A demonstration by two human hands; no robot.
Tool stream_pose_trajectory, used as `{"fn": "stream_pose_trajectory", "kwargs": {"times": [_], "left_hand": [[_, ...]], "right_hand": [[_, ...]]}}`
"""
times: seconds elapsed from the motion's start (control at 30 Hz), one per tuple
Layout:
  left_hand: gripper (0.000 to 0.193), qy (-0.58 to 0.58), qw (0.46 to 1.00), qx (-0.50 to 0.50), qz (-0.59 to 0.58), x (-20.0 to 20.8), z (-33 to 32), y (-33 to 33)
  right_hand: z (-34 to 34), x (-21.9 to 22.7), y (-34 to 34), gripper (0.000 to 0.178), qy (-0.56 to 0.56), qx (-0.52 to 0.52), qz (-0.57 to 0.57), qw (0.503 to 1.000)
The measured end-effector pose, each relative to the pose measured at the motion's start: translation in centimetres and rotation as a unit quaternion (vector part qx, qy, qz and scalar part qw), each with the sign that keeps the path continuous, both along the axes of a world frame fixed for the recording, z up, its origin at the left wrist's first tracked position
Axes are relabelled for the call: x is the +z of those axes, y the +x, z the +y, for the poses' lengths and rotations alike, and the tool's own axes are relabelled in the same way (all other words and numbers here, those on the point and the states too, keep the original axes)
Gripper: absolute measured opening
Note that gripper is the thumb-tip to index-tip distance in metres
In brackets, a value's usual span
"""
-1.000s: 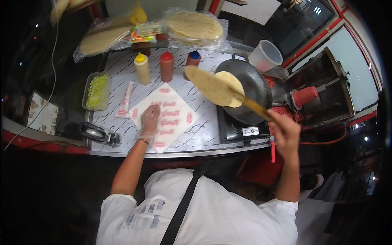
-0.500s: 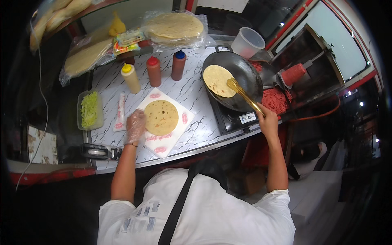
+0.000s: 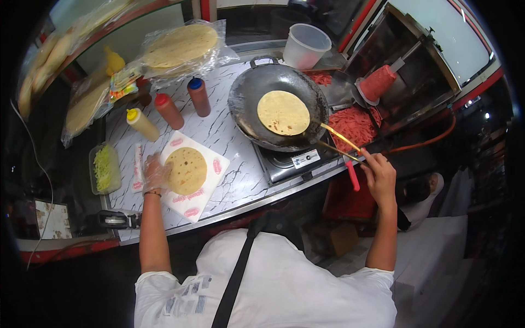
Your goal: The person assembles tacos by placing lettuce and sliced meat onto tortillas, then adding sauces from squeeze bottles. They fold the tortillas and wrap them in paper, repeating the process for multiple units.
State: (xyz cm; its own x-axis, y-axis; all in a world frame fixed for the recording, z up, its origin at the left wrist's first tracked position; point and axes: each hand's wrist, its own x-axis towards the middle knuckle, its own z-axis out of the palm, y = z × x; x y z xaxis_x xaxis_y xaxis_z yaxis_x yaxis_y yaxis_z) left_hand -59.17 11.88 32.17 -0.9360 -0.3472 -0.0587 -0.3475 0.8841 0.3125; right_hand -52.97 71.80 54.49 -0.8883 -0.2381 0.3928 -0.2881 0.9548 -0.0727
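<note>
My left hand [image 3: 157, 174], in a clear plastic glove, rests with its fingers spread at the left edge of a tortilla [image 3: 188, 170]. That tortilla lies flat on a printed white paper sheet [image 3: 212, 177]. In my right hand [image 3: 378, 170] is a pair of golden tongs [image 3: 342, 134], its two arms apart and pointing toward the wok. A second tortilla [image 3: 283, 112] lies in the black wok [image 3: 249, 90], which stands on a gas stove [image 3: 279, 167]. The tongs' tips are at the wok's right rim, apart from the tortilla; dark metal partly hides them.
Three sauce bottles [image 3: 168, 111] stand behind the paper. Shredded lettuce fills a plastic tub [image 3: 112, 186] at left; bagged tortillas [image 3: 183, 46] lie at the back. Right of the wok are shaved meat [image 3: 353, 126], a vertical spit [image 3: 377, 85] and a red-handled utensil [image 3: 353, 176].
The tongs have let go of the tortilla, which now lies in the wok, and have drawn back right. The view has shifted; my left hand stays by the other tortilla.
</note>
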Motion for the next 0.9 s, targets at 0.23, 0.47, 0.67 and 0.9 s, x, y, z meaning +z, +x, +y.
{"fn": "stream_pose_trajectory", "kwargs": {"times": [0.23, 0.47, 0.67, 0.9], "left_hand": [[0.047, -0.034, 0.977, -0.033, 0.210, -1.3, 1.7, 3.7], [0.027, 0.209, 0.969, -0.001, 0.132, 5.2, 5.1, 9.4], [0.029, 0.455, 0.879, 0.004, -0.143, 7.5, 7.2, 16.4], [0.028, 0.544, 0.745, 0.177, -0.344, -4.0, 5.5, 28.2]], "right_hand": [[-0.6, -3.3, -6.5, 0.044, 0.068, 0.185, 0.112, 0.974], [2.8, 3.7, -14.3, 0.045, -0.012, 0.150, 0.113, 0.982], [3.2, 1.2, -15.2, 0.042, -0.102, 0.113, 0.042, 0.988], [4.0, -0.4, -10.0, 0.041, -0.024, 0.108, -0.012, 0.994]]}}
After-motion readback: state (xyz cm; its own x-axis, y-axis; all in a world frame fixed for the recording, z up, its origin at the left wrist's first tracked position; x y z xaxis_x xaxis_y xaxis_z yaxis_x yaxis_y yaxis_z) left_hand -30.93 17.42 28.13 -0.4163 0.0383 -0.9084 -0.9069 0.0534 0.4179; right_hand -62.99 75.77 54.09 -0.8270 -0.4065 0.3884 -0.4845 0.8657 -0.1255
